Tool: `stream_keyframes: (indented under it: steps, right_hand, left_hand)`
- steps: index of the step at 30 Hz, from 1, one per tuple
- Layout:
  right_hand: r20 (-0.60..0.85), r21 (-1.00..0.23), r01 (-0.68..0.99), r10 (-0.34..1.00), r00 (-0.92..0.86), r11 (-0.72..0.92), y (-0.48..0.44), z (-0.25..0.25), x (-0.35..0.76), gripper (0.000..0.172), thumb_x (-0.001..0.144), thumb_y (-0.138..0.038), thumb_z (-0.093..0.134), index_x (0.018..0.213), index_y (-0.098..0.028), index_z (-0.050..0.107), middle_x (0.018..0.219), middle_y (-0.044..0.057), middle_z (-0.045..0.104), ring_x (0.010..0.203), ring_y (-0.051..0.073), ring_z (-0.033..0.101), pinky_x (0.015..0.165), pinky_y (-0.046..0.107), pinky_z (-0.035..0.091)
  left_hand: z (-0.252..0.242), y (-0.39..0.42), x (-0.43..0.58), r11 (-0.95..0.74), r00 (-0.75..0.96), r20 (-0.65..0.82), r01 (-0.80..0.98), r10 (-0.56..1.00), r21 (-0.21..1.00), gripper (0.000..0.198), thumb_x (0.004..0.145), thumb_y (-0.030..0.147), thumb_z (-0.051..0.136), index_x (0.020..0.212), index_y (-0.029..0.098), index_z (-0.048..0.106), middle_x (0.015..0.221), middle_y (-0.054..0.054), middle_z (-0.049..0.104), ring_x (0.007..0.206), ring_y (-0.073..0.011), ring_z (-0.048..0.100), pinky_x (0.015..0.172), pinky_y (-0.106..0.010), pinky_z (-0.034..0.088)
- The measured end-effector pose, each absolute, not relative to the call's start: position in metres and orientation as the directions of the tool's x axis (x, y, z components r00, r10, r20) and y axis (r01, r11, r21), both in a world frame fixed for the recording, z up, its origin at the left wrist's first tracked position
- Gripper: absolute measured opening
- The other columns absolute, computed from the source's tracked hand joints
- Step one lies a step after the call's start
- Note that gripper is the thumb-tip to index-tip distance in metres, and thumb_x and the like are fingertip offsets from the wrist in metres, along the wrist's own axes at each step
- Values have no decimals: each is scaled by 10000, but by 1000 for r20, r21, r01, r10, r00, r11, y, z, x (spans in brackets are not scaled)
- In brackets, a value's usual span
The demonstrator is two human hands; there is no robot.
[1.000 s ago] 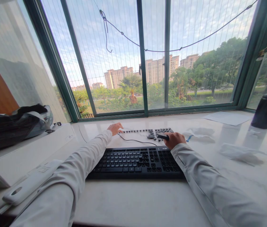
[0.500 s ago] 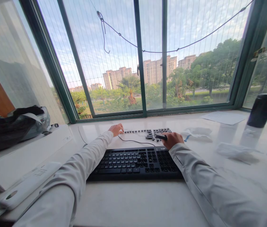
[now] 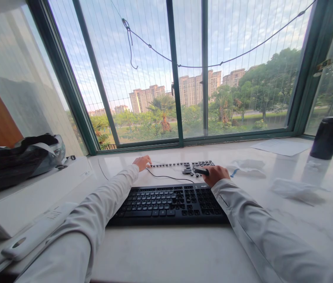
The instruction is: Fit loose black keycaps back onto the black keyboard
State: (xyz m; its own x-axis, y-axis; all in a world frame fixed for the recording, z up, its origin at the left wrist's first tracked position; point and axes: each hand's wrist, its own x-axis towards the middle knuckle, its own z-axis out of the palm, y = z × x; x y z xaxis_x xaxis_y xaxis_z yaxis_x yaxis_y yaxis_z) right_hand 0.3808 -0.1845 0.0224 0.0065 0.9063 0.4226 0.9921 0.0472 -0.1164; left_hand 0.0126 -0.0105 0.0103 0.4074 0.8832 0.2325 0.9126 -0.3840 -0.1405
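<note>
A black keyboard [image 3: 157, 220] lies on the white surface; many keycaps are off its right part, exposing the sockets. Beyond it, loose black keycaps [image 3: 187, 171] stand in rows and a small group. My left hand [image 3: 143, 162] is at the left end of the far row, fingers pinched together with a dark keycap at the tips. Closed around a short black-handled tool [image 3: 201, 171], my right hand [image 3: 217, 175] hovers over the keyboard's back right edge. The tool points left toward the loose keycaps; its exact kind is unclear.
A thin black cable [image 3: 169, 177] runs behind the keyboard. To the right lie crumpled clear plastic [image 3: 296, 188], paper [image 3: 281, 147] and an upright black cylinder [image 3: 328, 137]. On the left are a white box [image 3: 36, 192] under a black bag [image 3: 13, 161], and a white power strip [image 3: 39, 232].
My left hand has shifted slightly left along the keycap row. My right hand and its tool stay nearly in place. The view has tilted a little.
</note>
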Motion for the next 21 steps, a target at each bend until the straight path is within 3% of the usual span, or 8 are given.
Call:
stream_keyframes:
  steps: [16, 21]
  right_hand:
    - [441, -131, 986, 897, -34, 102, -182, 19, 386, 296, 779, -316, 481, 994, -325, 684, 891, 49, 708, 821, 231, 632, 668, 311, 403]
    - [428, -150, 987, 904, 7, 63, -183, 22, 383, 284, 789, -359, 488, 982, -311, 690, 890, 59, 705, 840, 237, 628, 702, 323, 407]
  left_hand:
    - [14, -7, 2, -367, 396, 206, 915, 895, -166, 267, 748, 427, 631, 986, 310, 663, 1183, 0, 557, 967, -201, 571, 846, -294, 417]
    - [31, -14, -14, -286, 302, 116, 949, 946, -131, 349, 741, 514, 595, 1007, 298, 665, 1102, -21, 625, 985, -209, 565, 832, -280, 414]
